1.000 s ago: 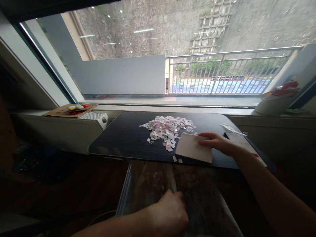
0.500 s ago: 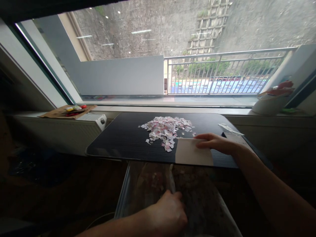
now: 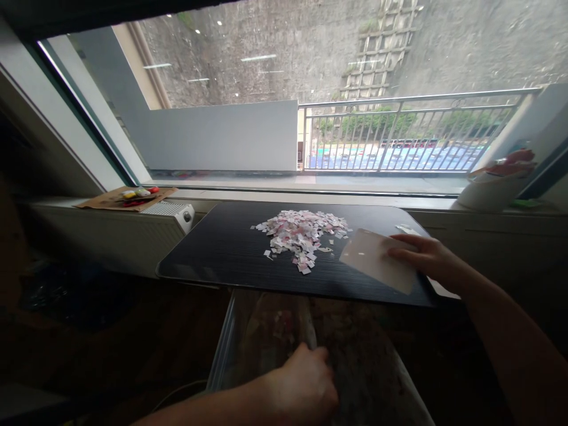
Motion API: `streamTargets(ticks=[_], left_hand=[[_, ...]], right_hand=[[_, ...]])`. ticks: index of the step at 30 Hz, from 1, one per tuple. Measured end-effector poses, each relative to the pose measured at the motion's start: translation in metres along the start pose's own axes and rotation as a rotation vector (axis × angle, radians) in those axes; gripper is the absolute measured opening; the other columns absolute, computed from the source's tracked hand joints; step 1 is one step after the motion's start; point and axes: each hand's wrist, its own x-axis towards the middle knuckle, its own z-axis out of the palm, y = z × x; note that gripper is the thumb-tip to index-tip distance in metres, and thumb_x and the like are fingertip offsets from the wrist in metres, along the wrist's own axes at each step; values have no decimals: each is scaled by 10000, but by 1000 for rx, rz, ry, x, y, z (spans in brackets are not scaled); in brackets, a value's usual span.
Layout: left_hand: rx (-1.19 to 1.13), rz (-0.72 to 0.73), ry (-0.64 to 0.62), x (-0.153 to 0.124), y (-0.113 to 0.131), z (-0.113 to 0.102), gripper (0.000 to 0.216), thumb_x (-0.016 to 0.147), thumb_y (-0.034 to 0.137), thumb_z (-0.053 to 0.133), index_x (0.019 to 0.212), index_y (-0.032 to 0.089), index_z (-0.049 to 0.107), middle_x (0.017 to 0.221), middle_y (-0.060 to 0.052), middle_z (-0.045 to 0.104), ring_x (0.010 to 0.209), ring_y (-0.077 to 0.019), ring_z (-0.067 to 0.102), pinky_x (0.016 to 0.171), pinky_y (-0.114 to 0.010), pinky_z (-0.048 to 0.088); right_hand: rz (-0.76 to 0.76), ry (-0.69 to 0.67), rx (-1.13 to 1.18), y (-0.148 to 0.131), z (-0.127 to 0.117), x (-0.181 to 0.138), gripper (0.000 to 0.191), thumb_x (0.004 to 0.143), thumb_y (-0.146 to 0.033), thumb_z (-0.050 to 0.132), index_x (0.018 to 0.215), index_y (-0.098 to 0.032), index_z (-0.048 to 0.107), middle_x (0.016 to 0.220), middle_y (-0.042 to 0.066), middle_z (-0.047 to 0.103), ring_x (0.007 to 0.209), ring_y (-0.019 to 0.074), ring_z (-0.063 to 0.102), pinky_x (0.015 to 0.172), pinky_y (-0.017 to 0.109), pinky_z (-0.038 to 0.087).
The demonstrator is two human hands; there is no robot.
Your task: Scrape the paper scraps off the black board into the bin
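My right hand (image 3: 419, 254) pinches a pale, flat, roughly square card (image 3: 375, 260) by its right side. The card is tilted above the right half of the dark table (image 3: 199, 248). To its left lies a heap of small white and pinkish paper pieces (image 3: 302, 231), with a few loose bits around it. Low in the middle, my left hand (image 3: 306, 378) is closed in a fist just in front of the table. A pale strip of material runs up from the fist, but what the fingers grip is too dark to make out.
Below the table's front edge, a clear plastic container side (image 3: 222, 346) shows in shadow. A box (image 3: 441, 287) and a small clear packet (image 3: 406, 229) are at the table's right end. A radiator (image 3: 133, 228) stands left, and a white pot (image 3: 490, 186) sits on the windowsill.
My right hand has moved right with the card, which has lifted and tilted away from the heap. My left hand stays in place.
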Motion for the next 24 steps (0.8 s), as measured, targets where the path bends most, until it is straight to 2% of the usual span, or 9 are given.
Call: streamTargets(ticks=[2, 4, 8, 11, 17, 24], left_hand=[[-13, -8, -1, 1, 0, -1, 178, 870, 172, 649, 698, 137, 677, 702, -75, 637, 814, -229, 569, 483, -337, 245], [-19, -15, 2, 1, 0, -1, 170, 870, 175, 653, 706, 139, 680, 714, -68, 646, 810, -223, 558, 489, -333, 245], [-21, -11, 16, 2, -1, 5, 146, 864, 176, 661, 726, 142, 695, 693, -73, 633, 791, -220, 540, 514, -326, 264], [-6, -9, 33, 3, -2, 10, 147, 859, 179, 669, 719, 141, 697, 683, -81, 622, 802, -225, 549, 524, -321, 272], [-2, 5, 69, 1, -2, 9, 171, 865, 192, 670, 702, 145, 689, 660, -74, 613, 783, -220, 547, 498, -329, 244], [0, 10, 88, 5, -2, 13, 200, 843, 195, 686, 651, 148, 657, 595, -69, 575, 723, -208, 515, 491, -317, 223]], right_hand=[[-3, 94, -15, 12, -10, -2, 450, 669, -456, 810, 1061, -236, 806, 802, 26, 791, 693, 222, 702, 589, 302, 545], [-32, 146, -50, 19, -11, -2, 427, 693, -464, 791, 1053, -235, 809, 783, 33, 778, 683, 226, 691, 585, 312, 539], [-102, 203, -113, 18, 9, 3, 407, 706, -453, 764, 1052, -243, 809, 834, 36, 789, 772, 252, 712, 655, 330, 550], [-76, 217, -90, 13, 25, 9, 365, 689, -390, 765, 1014, -232, 812, 859, 41, 797, 845, 273, 726, 711, 335, 564], [2, 70, 39, 12, 37, 6, 309, 745, -338, 741, 1023, -218, 803, 924, 65, 819, 850, 254, 754, 725, 323, 602], [98, -108, 132, 5, 58, 1, 315, 695, -258, 793, 996, -165, 799, 914, 82, 830, 827, 248, 760, 708, 305, 602]])
